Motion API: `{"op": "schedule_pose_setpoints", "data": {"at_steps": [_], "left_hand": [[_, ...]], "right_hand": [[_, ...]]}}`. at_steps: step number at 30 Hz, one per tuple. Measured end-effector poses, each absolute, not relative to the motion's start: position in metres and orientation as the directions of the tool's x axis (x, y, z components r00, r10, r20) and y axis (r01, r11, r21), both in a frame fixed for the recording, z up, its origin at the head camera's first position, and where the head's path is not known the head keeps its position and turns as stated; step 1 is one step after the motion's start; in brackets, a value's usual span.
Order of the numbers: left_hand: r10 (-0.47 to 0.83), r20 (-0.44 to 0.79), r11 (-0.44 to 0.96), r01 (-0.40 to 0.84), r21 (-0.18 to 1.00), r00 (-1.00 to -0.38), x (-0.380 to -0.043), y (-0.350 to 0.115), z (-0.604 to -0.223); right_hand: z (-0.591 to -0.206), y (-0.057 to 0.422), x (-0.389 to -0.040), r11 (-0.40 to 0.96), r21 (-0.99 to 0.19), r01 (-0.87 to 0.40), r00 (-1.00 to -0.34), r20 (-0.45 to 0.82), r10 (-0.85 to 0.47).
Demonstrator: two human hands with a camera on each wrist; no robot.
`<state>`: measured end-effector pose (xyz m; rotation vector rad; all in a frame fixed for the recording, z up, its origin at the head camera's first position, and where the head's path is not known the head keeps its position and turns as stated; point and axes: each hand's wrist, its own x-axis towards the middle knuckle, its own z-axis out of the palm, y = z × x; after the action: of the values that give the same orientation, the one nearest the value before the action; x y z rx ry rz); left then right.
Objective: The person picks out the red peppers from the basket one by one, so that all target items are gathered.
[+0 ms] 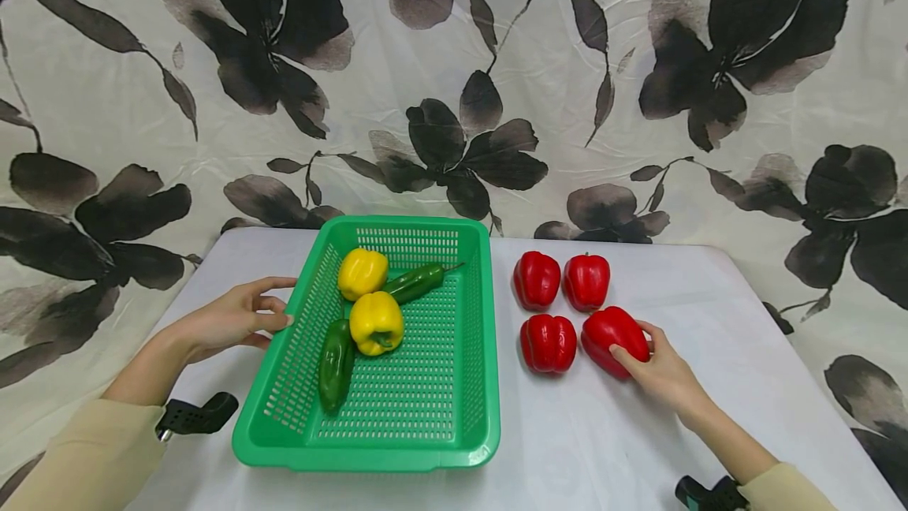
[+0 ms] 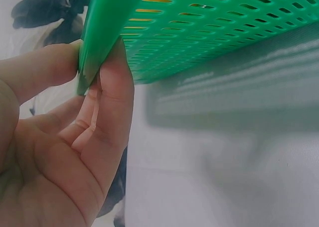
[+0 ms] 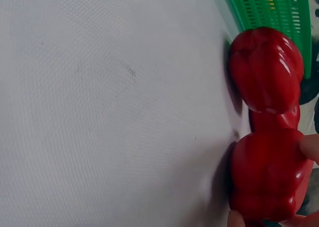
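Observation:
My left hand [image 1: 230,315] pinches the left rim of a green plastic basket [image 1: 489,385]; in the left wrist view the thumb and fingers [image 2: 115,95] lie on either side of that rim. Inside the basket are two yellow bell peppers [image 1: 363,273] and two long green peppers [image 1: 336,369]. To the right of the basket, my right hand [image 1: 663,369] grips a red bell pepper [image 1: 613,340], thumb on its near side. The right wrist view shows this held red bell pepper [image 3: 269,172] close up, with only fingertips visible at the edge.
Three more red bell peppers [image 1: 548,344] stand on the white-covered table [image 1: 567,440], between the basket and the held pepper. A cloth with dark flowers [image 1: 454,140] hangs behind the table. Black wrist devices [image 1: 199,414] sit on both forearms.

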<state>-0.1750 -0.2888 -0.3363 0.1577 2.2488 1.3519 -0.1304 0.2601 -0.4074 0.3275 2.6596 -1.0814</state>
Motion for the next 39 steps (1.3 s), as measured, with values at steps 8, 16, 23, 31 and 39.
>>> {"op": "schedule_pose_setpoints", "data": {"at_steps": [8,16,23,31,39], "left_hand": [[0.343,-0.364,0.500,-0.160,0.851,-0.866,-0.175,-0.289,-0.337],[0.337,-0.367,0.506,-0.162,0.847,-0.867,-0.174,-0.289,-0.337],[0.333,-0.369,0.511,-0.163,0.844,-0.868,-0.175,-0.289,-0.337],[0.341,-0.369,0.506,-0.161,0.847,-0.865,-0.176,-0.289,-0.336],[0.334,-0.366,0.516,-0.156,0.842,-0.869,-0.175,-0.289,-0.335]], "right_hand": [[-0.406,0.261,-0.133,0.684,-0.671,0.285,-0.942,-0.328,0.070],[-0.410,0.255,-0.137,0.681,-0.680,0.270,-0.952,-0.296,0.081],[-0.413,0.249,-0.138,0.675,-0.696,0.245,-0.962,-0.262,0.079],[-0.413,0.248,-0.139,0.683,-0.707,0.182,-0.976,-0.215,0.037],[-0.411,0.250,-0.140,0.681,-0.700,0.215,-0.965,-0.257,0.040]]}}
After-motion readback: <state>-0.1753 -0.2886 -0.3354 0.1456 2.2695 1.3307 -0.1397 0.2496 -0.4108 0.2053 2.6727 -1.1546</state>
